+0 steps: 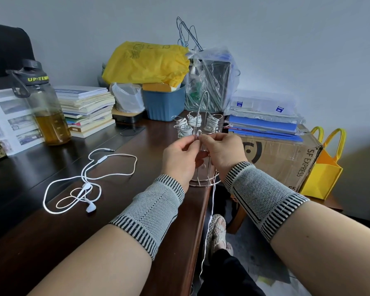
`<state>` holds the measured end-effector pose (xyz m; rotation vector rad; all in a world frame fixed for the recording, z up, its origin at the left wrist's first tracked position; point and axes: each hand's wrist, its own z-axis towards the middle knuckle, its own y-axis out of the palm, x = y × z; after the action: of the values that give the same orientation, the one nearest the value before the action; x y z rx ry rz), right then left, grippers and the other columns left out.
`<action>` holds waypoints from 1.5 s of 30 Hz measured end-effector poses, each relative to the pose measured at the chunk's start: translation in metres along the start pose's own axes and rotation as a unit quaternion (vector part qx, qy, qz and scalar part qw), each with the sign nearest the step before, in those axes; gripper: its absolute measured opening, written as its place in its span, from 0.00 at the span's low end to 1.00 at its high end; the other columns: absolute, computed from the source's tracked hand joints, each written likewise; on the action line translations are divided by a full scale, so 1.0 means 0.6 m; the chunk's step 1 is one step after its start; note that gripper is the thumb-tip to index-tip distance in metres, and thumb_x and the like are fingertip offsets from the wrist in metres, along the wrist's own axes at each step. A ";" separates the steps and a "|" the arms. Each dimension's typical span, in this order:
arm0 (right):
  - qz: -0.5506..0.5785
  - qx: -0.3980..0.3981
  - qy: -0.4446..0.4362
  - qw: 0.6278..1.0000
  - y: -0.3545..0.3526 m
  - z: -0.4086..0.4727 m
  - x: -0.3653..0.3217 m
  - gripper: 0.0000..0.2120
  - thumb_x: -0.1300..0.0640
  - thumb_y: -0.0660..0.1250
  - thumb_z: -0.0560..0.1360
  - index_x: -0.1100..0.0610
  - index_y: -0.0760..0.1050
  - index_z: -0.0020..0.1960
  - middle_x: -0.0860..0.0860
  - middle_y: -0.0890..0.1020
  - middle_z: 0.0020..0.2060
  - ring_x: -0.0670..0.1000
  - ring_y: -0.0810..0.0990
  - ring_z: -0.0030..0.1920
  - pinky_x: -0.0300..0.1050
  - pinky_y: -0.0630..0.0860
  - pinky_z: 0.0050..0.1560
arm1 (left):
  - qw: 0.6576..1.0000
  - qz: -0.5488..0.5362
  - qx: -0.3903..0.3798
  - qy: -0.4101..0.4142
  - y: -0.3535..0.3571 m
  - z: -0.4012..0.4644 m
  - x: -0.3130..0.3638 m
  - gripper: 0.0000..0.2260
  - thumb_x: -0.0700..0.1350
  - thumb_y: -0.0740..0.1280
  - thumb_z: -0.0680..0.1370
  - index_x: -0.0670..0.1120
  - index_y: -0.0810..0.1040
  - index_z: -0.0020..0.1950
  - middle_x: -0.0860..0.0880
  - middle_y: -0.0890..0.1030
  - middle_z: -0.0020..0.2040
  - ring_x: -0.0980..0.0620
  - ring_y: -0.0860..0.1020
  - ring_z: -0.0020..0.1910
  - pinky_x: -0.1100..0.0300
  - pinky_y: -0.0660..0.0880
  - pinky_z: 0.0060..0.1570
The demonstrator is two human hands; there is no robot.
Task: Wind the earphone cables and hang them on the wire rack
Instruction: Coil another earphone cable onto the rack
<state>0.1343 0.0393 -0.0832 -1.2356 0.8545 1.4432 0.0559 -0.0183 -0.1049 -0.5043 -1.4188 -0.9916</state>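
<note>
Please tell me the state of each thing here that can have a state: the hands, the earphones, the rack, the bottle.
left hand: pinches a white cable by the rack
right hand: pinches the same cable
held earphone cable: mostly unwound, hangs past the table edge
loose earphones: unwound, lying on the table
wire rack: upright, several wound bundles hung on it
water bottle: upright, cap on, partly full

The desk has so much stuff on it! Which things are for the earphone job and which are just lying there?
For the job:
- left hand and right hand, pinching a white cable
- wire rack with wound bundles
- loose earphones on the desk

Just lying about:
- water bottle
- stack of books
- yellow bag
- blue tub
- cardboard box
</note>
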 end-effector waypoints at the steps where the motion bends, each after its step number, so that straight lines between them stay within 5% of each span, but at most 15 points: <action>1: 0.001 0.005 0.007 1.000 0.000 -0.001 -0.002 0.10 0.56 0.72 0.73 0.58 0.78 0.35 0.48 0.77 0.24 0.43 0.71 0.20 0.38 0.69 0.25 | 1.000 -0.006 0.004 0.000 -0.001 0.001 0.000 0.07 0.39 0.67 0.79 0.47 0.82 0.54 0.47 0.85 0.46 0.53 0.84 0.40 0.58 0.79 0.36; 10: 0.075 -0.003 0.069 0.995 -0.013 -0.009 0.008 0.10 0.56 0.73 0.72 0.60 0.78 0.36 0.47 0.72 0.20 0.45 0.67 0.19 0.40 0.65 0.23 | 1.000 0.020 0.016 0.006 0.003 -0.003 0.004 0.06 0.37 0.70 0.77 0.48 0.83 0.50 0.51 0.83 0.36 0.60 0.79 0.30 0.65 0.75 0.28; 16: 0.160 -0.018 0.021 0.987 -0.012 -0.014 0.003 0.15 0.60 0.73 0.72 0.57 0.75 0.29 0.52 0.76 0.24 0.54 0.75 0.26 0.49 0.77 0.31 | 0.999 0.036 -0.002 0.033 0.007 -0.012 0.013 0.07 0.38 0.69 0.77 0.49 0.84 0.47 0.49 0.85 0.38 0.54 0.83 0.34 0.59 0.79 0.34; 22: 0.172 -0.033 0.030 0.984 -0.015 -0.017 0.007 0.11 0.60 0.70 0.75 0.59 0.76 0.34 0.50 0.73 0.23 0.51 0.67 0.25 0.37 0.64 0.22 | 0.998 0.027 -0.020 0.057 0.014 -0.014 0.018 0.12 0.35 0.66 0.79 0.52 0.79 0.54 0.53 0.84 0.39 0.60 0.81 0.32 0.63 0.79 0.34; 26: 0.191 -0.054 0.031 0.980 -0.020 -0.019 0.012 0.09 0.62 0.68 0.76 0.59 0.76 0.37 0.47 0.71 0.21 0.47 0.65 0.23 0.36 0.61 0.21 | 0.997 0.049 -0.017 0.061 0.017 -0.013 0.016 0.13 0.33 0.66 0.78 0.43 0.80 0.60 0.47 0.85 0.47 0.59 0.81 0.35 0.66 0.78 0.35; 29: 0.201 -0.073 0.038 0.976 -0.023 -0.021 0.013 0.08 0.62 0.67 0.76 0.59 0.76 0.38 0.46 0.71 0.20 0.44 0.63 0.20 0.35 0.60 0.20 | 0.997 0.054 -0.014 0.062 0.017 -0.014 0.016 0.10 0.33 0.66 0.78 0.44 0.83 0.54 0.49 0.85 0.45 0.60 0.81 0.33 0.67 0.77 0.34; 36: 0.250 -0.093 0.072 0.961 -0.038 -0.036 -0.003 0.08 0.66 0.65 0.77 0.63 0.74 0.39 0.47 0.70 0.18 0.42 0.64 0.15 0.32 0.60 0.17 | 0.977 0.176 0.034 0.115 0.015 -0.011 0.005 0.10 0.39 0.72 0.74 0.54 0.82 0.48 0.53 0.86 0.46 0.54 0.84 0.43 0.51 0.82 0.50; 39: 0.247 -0.108 0.077 0.960 -0.040 -0.038 -0.007 0.06 0.66 0.65 0.77 0.63 0.73 0.40 0.45 0.70 0.16 0.41 0.64 0.15 0.32 0.62 0.17 | 0.974 0.189 0.041 0.114 0.015 -0.012 0.005 0.11 0.40 0.73 0.73 0.50 0.82 0.54 0.52 0.85 0.48 0.53 0.84 0.45 0.51 0.81 0.51; 45: 0.231 -0.105 0.088 0.963 -0.034 -0.025 0.005 0.07 0.64 0.67 0.76 0.61 0.75 0.38 0.46 0.67 0.17 0.43 0.60 0.16 0.33 0.61 0.17 | 0.942 0.275 0.104 0.161 0.020 -0.021 0.006 0.12 0.43 0.75 0.71 0.54 0.73 0.46 0.57 0.80 0.44 0.53 0.81 0.45 0.53 0.79 0.51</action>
<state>0.1579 0.0307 -0.0873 -1.3973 1.1934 1.8516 0.0722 -0.0231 -0.1000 -0.5143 -0.9907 -0.4398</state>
